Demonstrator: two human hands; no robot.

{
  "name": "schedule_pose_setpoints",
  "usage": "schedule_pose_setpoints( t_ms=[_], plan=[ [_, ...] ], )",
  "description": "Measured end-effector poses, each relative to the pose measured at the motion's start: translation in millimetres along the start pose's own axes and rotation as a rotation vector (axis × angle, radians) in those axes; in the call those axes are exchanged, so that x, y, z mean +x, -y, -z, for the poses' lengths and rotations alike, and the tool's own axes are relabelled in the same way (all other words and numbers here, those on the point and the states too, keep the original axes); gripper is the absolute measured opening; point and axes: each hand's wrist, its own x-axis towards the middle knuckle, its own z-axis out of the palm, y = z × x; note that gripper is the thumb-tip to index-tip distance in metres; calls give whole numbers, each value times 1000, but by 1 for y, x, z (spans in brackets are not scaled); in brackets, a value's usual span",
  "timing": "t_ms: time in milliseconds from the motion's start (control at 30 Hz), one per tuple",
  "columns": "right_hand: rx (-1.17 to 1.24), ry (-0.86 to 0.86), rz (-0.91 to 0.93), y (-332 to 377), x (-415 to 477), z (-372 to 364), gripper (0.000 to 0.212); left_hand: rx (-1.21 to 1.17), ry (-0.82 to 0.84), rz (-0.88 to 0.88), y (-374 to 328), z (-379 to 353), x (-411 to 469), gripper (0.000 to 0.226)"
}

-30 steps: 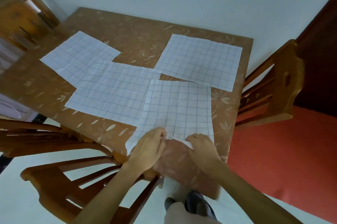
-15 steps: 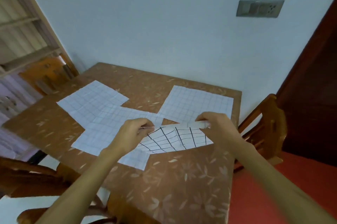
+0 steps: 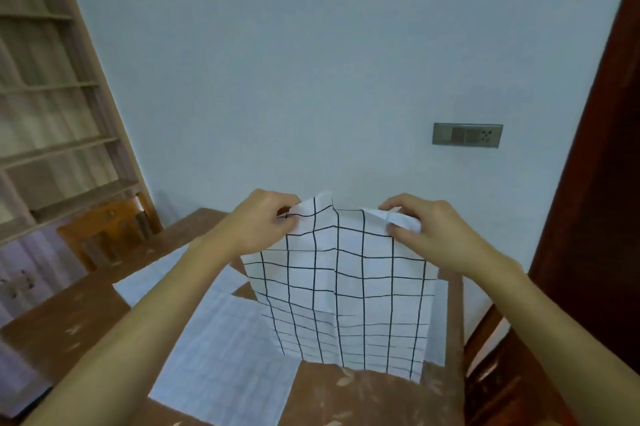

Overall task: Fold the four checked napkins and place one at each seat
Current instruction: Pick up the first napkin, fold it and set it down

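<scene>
Our left grip and right grip pinch the top corners of the checked napkin (it hangs below them, over the surface).

Home dining room. Under the grip, where the left hand and right hand pinch the top edge of a white black-checked cloth napkin, stands a brown wooden table with pale leaf print, with other white checked napkins flat on it. An orange-brown wooden chair is left of the grip, a second brown wooden chair low right of it. A pale wooden shelving unit is far left of the grip, a grey metal switch-and-socket plate up right of it on the plain pale blue-white wall, and a dark red-brown wooden door far right.
</scene>
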Motion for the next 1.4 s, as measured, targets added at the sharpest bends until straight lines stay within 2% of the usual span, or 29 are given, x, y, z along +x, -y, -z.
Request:
schedule_pose_setpoints(
  t_ms=[233, 367, 500, 600, 700, 833, 900, 967, 1033, 1100, 1167, 1233, 1400],
  plan=[
    [-46, -107, 11, 18, 19, 54, 35, -69, -78, -47, -5, 48, 15, 23],
    [96, -117, 34, 33, 22, 81, 32, -110, -138, -69, -15, 74, 19, 29],
    [246, -77, 54, 44, 25, 94, 33, -142, -243, -109, -34, 87, 23, 48],
    [233, -27, 74, 49, 31, 87, 23, -254, -146, -115, -47, 81, 27, 42],
    [263, 0, 85, 50, 34, 82, 13, -231, -102, -113, -57, 77, 30, 41],
    [339, -10, 67, 42, 32, 86, 21, -257, -81, -97, -58, 80, 29, 25],
    [381, -30, 63, 38, 32, 87, 13, -289, -78, -97, -58, 81, 29, 21],
    [449, -36, 55, 35, 33, 87, 27, -322, -92, -107, -60, 83, 30, 18],
    [515, -38, 39, 36, 33, 86, 29, -340, -132, -107, -63, 83, 32, 22],
    [568, -1, 31, 38, 32, 84, 25, -227, -204, -103, -65, 81, 33, 26],
    [583, 46, 15, 41, 30, 81, 21, 43, -295, -117, -68, 79, 34, 21],
    [573, 58, 3, 42, 30, 74, 16, 146, -340, -106, -72, 78, 35, 16],
    [571, 72, -13, 45, 32, 52, 20, -223, -173, -29, -76, 83, 31, 27]
  ],
)
